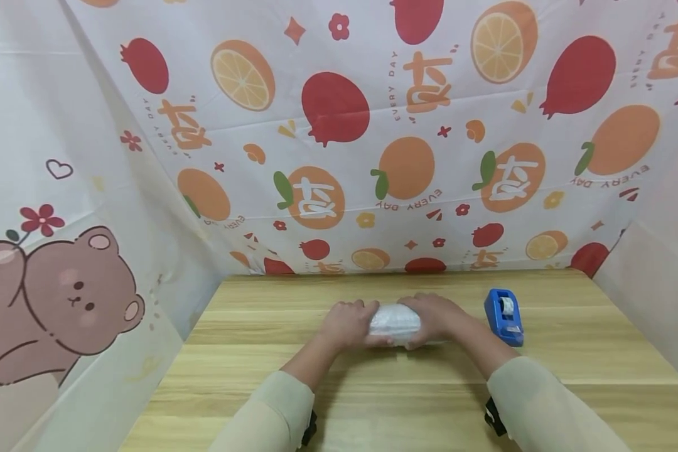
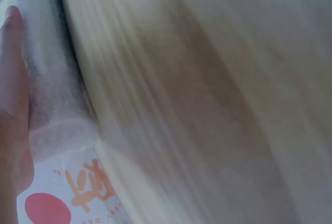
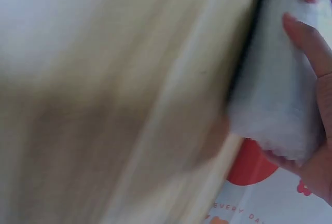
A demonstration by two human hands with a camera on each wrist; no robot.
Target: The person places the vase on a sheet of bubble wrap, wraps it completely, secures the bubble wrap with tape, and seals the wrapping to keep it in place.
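A whitish bundle rolled in bubble wrap (image 1: 395,319) lies lengthwise across the wooden table, between both hands. My left hand (image 1: 347,325) grips its left end, with the thumb along the near side. On the other end, my right hand (image 1: 437,316) curls over the top, thumb in front. In the left wrist view the wrapped roll (image 2: 54,84) shows its cloudy plastic surface and rounded end. The right wrist view has the crinkled end of the roll (image 3: 275,105) against the right palm. What is inside the wrap is hidden.
A blue tape dispenser (image 1: 504,317) with a roll of tape stands to the right of the right hand. The pale wooden table (image 1: 248,376) ends at a fruit-printed white curtain (image 1: 344,176) behind. Another curtain with a bear print (image 1: 85,295) hangs on the left.
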